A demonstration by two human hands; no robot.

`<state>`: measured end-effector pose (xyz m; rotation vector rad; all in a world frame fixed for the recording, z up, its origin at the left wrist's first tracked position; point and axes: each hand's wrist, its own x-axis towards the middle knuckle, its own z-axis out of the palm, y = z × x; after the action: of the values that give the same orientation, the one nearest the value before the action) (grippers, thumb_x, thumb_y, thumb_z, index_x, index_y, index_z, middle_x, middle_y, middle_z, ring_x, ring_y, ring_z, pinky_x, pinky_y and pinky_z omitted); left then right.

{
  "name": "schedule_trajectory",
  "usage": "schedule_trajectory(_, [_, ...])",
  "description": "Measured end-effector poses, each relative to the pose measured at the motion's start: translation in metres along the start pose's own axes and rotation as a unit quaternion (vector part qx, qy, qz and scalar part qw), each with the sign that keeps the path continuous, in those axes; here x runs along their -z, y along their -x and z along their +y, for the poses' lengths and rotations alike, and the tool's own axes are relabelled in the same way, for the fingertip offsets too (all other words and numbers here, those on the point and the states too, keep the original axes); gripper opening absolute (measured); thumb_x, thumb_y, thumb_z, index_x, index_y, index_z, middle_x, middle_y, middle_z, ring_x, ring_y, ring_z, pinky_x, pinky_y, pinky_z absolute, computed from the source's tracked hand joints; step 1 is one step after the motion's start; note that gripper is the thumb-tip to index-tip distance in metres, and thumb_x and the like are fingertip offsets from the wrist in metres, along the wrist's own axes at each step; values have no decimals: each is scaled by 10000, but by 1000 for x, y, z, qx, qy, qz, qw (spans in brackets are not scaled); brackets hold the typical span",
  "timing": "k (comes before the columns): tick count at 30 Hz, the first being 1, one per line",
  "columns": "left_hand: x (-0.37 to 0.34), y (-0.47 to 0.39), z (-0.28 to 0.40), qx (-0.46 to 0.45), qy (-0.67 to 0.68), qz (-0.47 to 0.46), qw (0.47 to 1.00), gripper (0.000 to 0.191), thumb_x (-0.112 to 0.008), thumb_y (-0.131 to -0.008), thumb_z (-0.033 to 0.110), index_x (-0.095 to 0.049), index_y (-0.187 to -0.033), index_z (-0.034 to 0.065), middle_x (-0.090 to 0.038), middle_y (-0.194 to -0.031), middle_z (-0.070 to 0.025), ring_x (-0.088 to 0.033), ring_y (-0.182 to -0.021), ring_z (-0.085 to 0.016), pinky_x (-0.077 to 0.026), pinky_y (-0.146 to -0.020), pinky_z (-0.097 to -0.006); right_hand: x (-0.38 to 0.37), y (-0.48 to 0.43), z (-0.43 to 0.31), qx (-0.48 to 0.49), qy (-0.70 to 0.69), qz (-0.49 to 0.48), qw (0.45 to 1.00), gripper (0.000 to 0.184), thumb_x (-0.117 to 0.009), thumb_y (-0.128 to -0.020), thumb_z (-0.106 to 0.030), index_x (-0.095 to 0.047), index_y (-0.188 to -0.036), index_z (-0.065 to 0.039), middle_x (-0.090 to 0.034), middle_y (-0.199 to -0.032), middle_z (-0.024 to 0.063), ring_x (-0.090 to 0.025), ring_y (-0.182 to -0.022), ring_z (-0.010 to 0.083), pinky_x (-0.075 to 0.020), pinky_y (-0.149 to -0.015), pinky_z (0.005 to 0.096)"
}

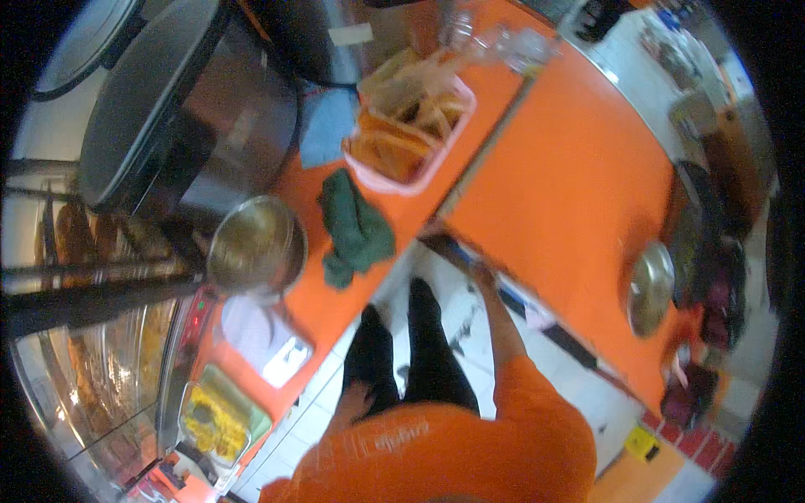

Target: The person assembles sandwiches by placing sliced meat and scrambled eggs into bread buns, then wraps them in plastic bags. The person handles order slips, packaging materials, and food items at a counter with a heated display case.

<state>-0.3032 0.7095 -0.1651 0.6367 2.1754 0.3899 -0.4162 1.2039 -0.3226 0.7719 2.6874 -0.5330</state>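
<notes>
My right hand [483,276] reaches to the edge of the orange counter [566,176], at a dark gap under the top; blur hides whether its fingers grip anything. Beside my thigh, low in the view, hangs my left hand [356,397], partly hidden and nearest to my dark trousers. On the counter ahead lies a crumpled dark green cloth [352,229]. Beyond the cloth stands a pink-rimmed plastic basket [424,182] with orange-brown food and a translucent bag in it. A round metal bowl [251,248] sits left of the cloth.
Large dark pots with a lid [151,94] stand at the upper left. A glass display case [94,383] and a tray of yellow food [214,421] are at the lower left. Another metal bowl [651,289] stands at the right. White floor tiles [321,396] show below the counters.
</notes>
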Motion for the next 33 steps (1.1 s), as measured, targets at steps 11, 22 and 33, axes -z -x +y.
schedule_trajectory(11, [-44, 88, 13, 438, 288, -28, 851, 530, -530, -918, 390, -438, -1379, 146, -467, -1369, -235, -425, -1283, -431, -347, -1066, -565, -91, -146, 164, -36, 172, -58, 983, 386, -646, -823, -272, -581, -1126, -42, -615, -1046, 140, -591, -990, 282, -473, -903, 416])
schedule_trajectory(22, [-26, 105, 69, 310, 549, 158, 760, 612, -592, -892, 381, -348, -1423, 201, -471, -1361, -207, -458, -1255, -423, -373, -1041, -595, -57, -10, 43, 322, 169, -157, 918, 514, -757, -735, -271, -546, -1137, -30, -587, -1047, 135, -554, -1035, 274, -444, -954, 427])
schedule_trajectory(33, [-36, 242, 60, -111, 867, 313, 373, 708, -684, -825, 343, -313, -1424, 274, -482, -1339, -178, -524, -1189, -390, -396, -1021, -640, 203, 333, -416, 548, -78, -173, 815, 577, -706, -800, -201, -481, -1292, 2, -559, -1168, 229, -536, -1097, 374, -439, -935, 447])
